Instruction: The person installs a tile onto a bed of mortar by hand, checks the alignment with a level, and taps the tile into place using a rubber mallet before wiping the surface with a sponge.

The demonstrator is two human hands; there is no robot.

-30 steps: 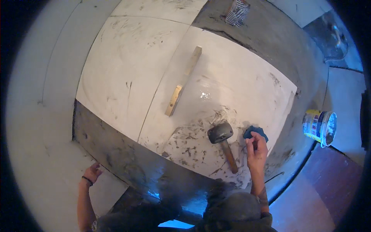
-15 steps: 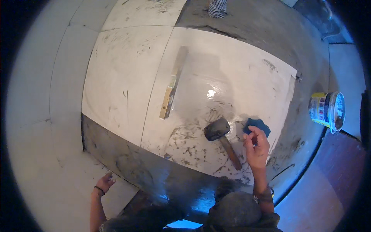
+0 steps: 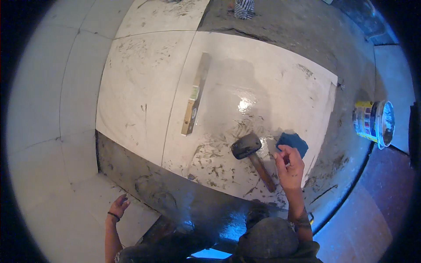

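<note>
My right hand (image 3: 290, 168) is over the near right part of a wet, smeared pale tile (image 3: 280, 92). Its fingers are loosely bent, with the thumb apart and nothing visible in them. Just beyond the fingertips lies a flat dark-blue piece (image 3: 293, 143), like a sponge or folded cloth; I cannot tell whether the fingers touch it. Left of that hand rests a black-headed rubber mallet (image 3: 246, 146) with a wooden handle. A spirit level (image 3: 195, 94) lies farther left, along the tile joint. My left hand (image 3: 118, 207), wearing a dark wristband, hangs half-open at the lower left, holding nothing.
A bucket (image 3: 372, 122) with a yellow and blue label stands at the right. Grey mortar (image 3: 131, 158) borders the tiles in front, behind and at the right. A striped object (image 3: 244, 8) stands at the far edge. Pale tiles (image 3: 39, 96) cover the left side.
The view has shifted slightly. My right hand stays beside the blue piece, its fingers a little differently bent. The mallet and level lie as before.
</note>
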